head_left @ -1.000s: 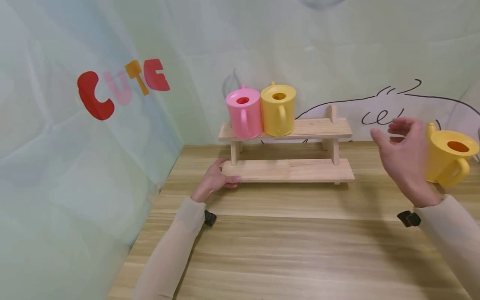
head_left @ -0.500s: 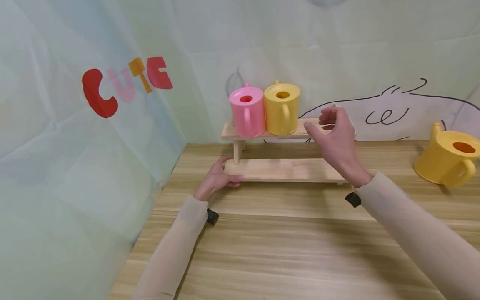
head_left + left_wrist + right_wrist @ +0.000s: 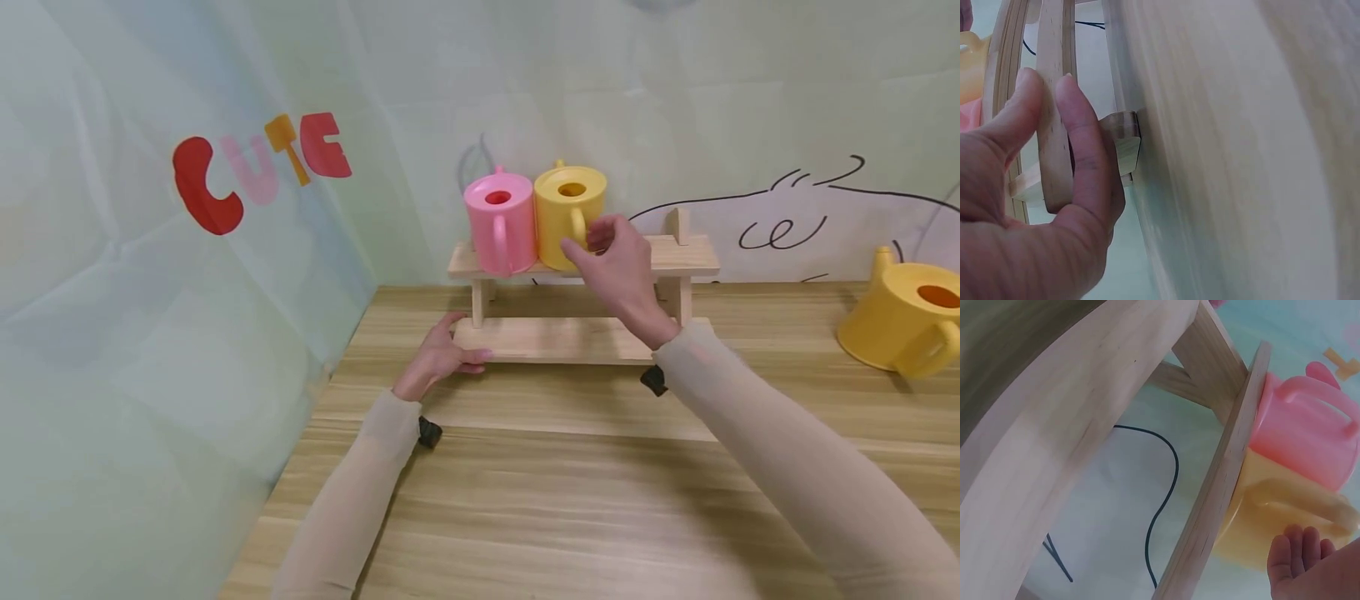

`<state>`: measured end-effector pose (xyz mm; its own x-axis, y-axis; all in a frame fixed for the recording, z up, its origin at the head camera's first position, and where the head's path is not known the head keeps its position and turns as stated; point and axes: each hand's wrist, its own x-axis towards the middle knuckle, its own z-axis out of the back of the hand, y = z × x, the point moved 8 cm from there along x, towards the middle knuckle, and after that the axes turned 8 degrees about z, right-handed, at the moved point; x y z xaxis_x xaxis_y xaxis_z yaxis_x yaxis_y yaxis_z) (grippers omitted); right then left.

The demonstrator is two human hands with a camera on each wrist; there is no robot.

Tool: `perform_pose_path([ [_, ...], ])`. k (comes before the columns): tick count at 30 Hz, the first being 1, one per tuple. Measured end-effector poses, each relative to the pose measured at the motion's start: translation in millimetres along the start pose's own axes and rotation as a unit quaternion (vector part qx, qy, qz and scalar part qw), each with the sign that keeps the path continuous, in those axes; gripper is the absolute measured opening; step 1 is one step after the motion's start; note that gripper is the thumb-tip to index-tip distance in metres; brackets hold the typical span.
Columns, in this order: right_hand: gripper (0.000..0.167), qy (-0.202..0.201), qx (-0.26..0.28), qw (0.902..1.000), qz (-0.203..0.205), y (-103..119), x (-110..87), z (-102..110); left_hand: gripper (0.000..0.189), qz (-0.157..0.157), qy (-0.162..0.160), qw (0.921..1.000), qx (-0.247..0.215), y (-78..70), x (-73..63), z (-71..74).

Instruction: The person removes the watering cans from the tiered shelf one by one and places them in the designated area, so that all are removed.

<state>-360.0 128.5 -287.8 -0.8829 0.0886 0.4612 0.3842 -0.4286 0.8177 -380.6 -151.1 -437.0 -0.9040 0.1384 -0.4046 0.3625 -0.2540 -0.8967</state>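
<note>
My left hand (image 3: 435, 354) pinches the left end of the lower board (image 3: 555, 340) of a two-tier wooden shelf. In the left wrist view, thumb and fingers lie on opposite faces of that board (image 3: 1052, 150). On the upper board stand a pink watering can (image 3: 482, 229) and, right beside it, a yellow watering can (image 3: 550, 223), handles facing me. My right hand (image 3: 626, 271) is at the yellow can, thumb and loosely bent fingers around its handle area. The right wrist view shows the fingertips (image 3: 1294, 540) close to the handle (image 3: 1310, 500), not closed round it.
A second yellow watering can (image 3: 896, 321) stands on the wooden table (image 3: 585, 500) to the right, spout pointing back. Behind is a fabric backdrop (image 3: 750, 117) with coloured letters and a line drawing. A small upright wooden piece (image 3: 678, 227) rises at the upper board's right end.
My right hand has moved left from beside the yellow can on the table, past the shelf's right end, to the yellow can on the shelf. The left hand keeps its grip on the board.
</note>
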Motion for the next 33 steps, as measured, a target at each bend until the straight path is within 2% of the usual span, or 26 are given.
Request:
perform_pose_path([
  [12,0.033,-0.002,0.018,0.9994,-0.029,0.6,9.3,-15.2,0.100,-0.001,0.003,1.0000,-0.006,1.1,0.2,-1.1],
  [16,0.031,0.013,0.076,0.9962,-0.040,-1.2,13.2,-20.8,0.100,-0.005,0.002,1.0000,-0.004,0.4,-0.2,-0.8],
  [20,0.030,0.032,0.151,0.9854,-0.071,-5.2,16.2,-27.4,0.100,-0.008,0.002,1.0000,-0.002,0.5,0.3,-0.5],
  [24,0.030,0.022,0.194,0.9768,-0.088,-7.6,18.8,-30.0,0.101,-0.005,0.001,1.0000,0.002,0.9,0.6,0.2],
  [28,0.032,0.003,0.191,0.9775,-0.089,-7.9,19.6,-28.0,0.101,0.000,0.000,1.0000,0.006,0.7,0.6,0.6],
  [33,0.039,-0.020,0.143,0.9846,-0.098,-9.7,17.5,-20.1,0.101,-0.001,0.004,1.0000,0.004,1.5,2.1,0.8],
])
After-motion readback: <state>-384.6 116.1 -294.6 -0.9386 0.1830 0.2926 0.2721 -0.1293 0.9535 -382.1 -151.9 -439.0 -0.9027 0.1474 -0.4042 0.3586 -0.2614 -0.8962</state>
